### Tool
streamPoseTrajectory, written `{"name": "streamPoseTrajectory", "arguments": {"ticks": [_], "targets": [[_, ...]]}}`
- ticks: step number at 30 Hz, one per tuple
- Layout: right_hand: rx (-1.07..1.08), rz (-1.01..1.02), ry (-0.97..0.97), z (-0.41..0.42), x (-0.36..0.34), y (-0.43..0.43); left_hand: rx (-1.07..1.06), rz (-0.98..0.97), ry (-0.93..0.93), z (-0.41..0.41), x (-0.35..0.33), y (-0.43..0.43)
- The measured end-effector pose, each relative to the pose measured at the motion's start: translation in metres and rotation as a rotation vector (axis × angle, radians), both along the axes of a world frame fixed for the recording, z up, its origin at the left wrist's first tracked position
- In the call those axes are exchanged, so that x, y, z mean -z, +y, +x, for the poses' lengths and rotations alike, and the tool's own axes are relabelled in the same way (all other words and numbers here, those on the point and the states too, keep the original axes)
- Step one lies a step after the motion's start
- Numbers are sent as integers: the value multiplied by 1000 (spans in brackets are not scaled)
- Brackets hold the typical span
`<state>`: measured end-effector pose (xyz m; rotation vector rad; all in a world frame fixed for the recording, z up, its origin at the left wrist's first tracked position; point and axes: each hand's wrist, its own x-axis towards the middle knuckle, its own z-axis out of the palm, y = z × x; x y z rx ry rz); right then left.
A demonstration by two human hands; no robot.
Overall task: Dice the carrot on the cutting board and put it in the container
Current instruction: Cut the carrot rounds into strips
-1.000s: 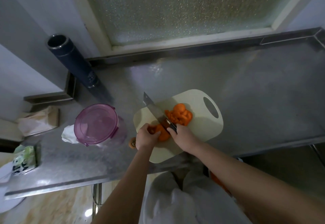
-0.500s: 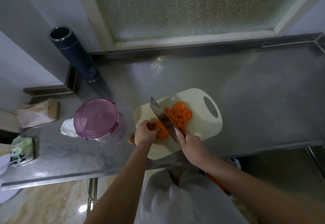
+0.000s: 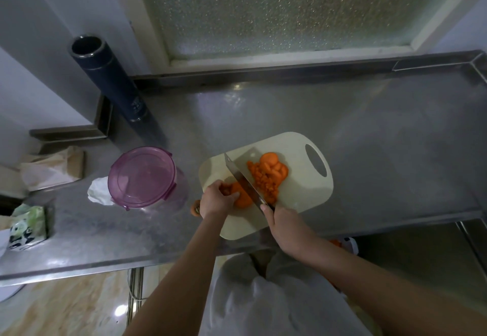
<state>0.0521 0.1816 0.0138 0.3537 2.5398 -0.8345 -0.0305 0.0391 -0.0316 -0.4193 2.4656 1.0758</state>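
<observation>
Your right hand point(image 3: 283, 221) grips the knife point(image 3: 242, 174) handle, left hand point(image 3: 217, 200) pinches the uncut carrot point(image 3: 243, 200) on the cutting board point(image 3: 305, 193). Diced pile point(image 3: 268, 176) lies just beyond the knife. Container point(image 3: 180, 190) sits left, purple lid point(image 3: 142, 174) on; contents unreadable.

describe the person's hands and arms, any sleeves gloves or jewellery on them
The left hand and right hand are bare: no gloves, rings or watch show. Both forearms are bare too, with no sleeve in view up to the picture's edge. Pale whitish clothing covers the lap.
</observation>
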Motion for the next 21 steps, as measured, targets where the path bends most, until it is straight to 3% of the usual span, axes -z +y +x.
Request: {"name": "streamPoseTrajectory", "arguments": {"ticks": [14,21], "targets": [[96,-53,-74,-8,12,-11,40,-47,54,1,2,1],[31,-28,34,-24,15,-16,66,-59,59,1,2,2]]}}
